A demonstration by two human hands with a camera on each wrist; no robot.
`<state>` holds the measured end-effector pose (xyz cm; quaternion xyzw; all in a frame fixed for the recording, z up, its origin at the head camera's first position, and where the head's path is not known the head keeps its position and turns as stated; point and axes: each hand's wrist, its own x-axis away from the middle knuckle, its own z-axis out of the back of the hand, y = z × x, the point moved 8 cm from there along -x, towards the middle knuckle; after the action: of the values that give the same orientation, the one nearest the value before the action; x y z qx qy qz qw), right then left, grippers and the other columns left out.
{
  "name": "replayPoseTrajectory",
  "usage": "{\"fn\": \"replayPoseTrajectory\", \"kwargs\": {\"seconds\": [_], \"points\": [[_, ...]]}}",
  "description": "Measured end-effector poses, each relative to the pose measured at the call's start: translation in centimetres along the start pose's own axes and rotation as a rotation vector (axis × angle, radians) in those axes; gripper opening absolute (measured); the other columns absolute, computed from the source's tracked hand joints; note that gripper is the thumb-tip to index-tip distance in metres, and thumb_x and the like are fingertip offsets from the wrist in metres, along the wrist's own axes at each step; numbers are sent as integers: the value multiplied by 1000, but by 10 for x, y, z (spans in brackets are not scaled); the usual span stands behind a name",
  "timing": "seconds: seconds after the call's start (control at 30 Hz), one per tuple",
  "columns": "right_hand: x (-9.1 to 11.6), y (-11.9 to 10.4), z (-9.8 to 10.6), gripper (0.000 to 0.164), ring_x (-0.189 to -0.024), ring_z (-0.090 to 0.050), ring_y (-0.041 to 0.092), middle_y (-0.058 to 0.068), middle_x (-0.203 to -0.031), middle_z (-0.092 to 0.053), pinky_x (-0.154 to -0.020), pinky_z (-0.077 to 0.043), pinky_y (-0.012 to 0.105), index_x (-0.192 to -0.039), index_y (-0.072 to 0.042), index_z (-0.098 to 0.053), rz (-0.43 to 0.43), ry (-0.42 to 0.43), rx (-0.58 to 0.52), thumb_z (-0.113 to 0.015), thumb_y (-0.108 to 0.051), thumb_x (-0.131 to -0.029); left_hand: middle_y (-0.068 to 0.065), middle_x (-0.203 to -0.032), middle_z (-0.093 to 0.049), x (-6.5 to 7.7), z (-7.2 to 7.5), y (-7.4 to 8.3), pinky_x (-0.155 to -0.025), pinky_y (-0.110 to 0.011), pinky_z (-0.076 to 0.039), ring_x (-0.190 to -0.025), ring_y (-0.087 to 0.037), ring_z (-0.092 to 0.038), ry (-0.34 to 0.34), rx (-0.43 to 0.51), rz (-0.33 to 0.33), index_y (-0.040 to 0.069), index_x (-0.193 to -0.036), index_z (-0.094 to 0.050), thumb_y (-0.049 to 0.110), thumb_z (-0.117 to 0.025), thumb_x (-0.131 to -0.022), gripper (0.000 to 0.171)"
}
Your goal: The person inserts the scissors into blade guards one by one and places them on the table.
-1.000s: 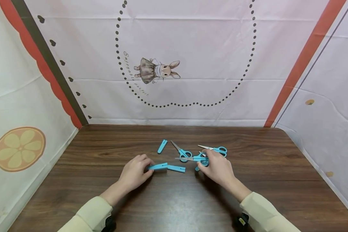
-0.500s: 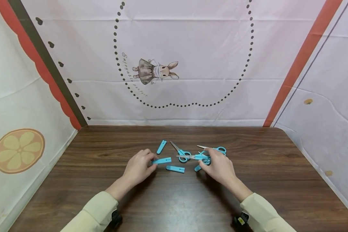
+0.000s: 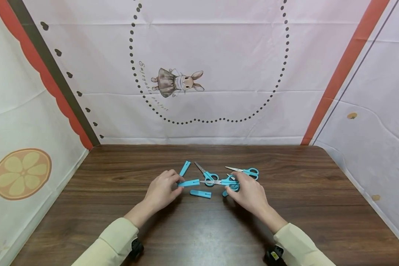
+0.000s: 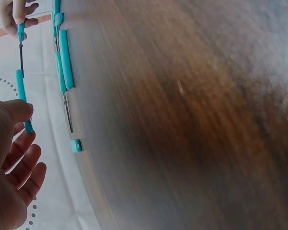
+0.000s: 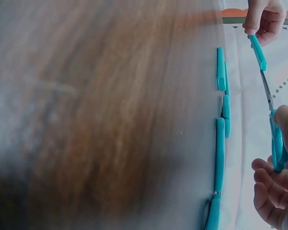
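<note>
Between thumb and fingers my left hand pinches a light-blue scissor blade cover, raised off the table. My right hand grips scissors with light-blue handles, their metal blades pointing left. The blade tip meets the end of the cover in the left wrist view. In the right wrist view the scissors line up with that cover; whether the tip is inside cannot be told. My right thumb and fingertips hold the handle loops, partly hiding them.
On the brown wooden table lie another pair of scissors behind the held pair and one more at the right. Loose blue covers lie at the back, in front, and under the right hand. Patterned cloth hangs behind.
My left hand has lifted the cover off its place beside the front cover and moved it right, up to the scissor tip. The right hand with the scissors has stayed nearly still.
</note>
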<state>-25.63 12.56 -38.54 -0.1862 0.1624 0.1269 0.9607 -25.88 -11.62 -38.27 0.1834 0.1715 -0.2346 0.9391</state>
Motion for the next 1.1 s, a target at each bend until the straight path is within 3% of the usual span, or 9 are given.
{"fn": "replayPoseTrajectory", "kwargs": {"seconds": [0.27, 0.57, 1.1], "points": [[2, -2, 1, 45, -56, -45, 5, 0, -95, -66, -43, -34, 23, -114, -15, -61, 17, 17, -8, -69, -38, -76, 10, -85, -57, 0, -1, 1, -61, -23, -44, -76, -5, -49, 5, -4, 0, 20, -90, -70, 20, -74, -76, 15], [2, -1, 2, 44, -54, -43, 5, -3, -87, -64, -43, -35, 23, -113, -16, -61, 3, 26, -4, -70, -38, -76, 10, -86, -57, 1, -2, -1, -61, -23, -44, -76, -6, -50, 14, -9, 1, 20, -91, -70, 20, -74, -76, 15], [2, -7, -2, 47, -57, -45, 4, -1, -100, -67, -43, -33, 23, -118, -18, -59, 27, 11, -18, -68, -37, -76, 10, -84, -56, 1, -6, 5, -61, -23, -44, -75, -5, -49, 1, 15, -50, 19, -91, -70, 20, -74, -77, 15]]}}
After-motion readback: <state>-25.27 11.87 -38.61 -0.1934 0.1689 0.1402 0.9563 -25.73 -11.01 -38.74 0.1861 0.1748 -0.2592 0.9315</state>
